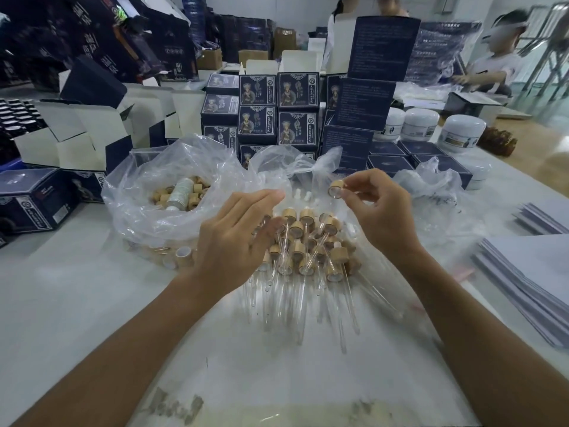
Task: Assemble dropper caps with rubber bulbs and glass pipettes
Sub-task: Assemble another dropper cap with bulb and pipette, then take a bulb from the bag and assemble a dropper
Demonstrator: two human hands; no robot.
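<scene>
My right hand (377,208) pinches a single bamboo-coloured dropper cap (336,188) between thumb and fingertips, held up above the pile. A heap of assembled droppers (303,241), caps with glass pipettes pointing toward me, lies on clear plastic in the middle of the table. My left hand (235,232) hovers over the left side of that heap with fingers loosely extended, holding nothing that shows. A clear plastic bag (147,192) at the left holds loose bamboo caps (197,192) and a white bottle (180,192). Small white rubber bulbs (303,194) lie behind the heap.
Stacks of dark blue product boxes (277,109) stand behind the bags, with open white-lined cartons (80,137) at the left. White jars (460,132) sit at the back right. Grey leaflets (529,272) are stacked at the right. People sit at the far side.
</scene>
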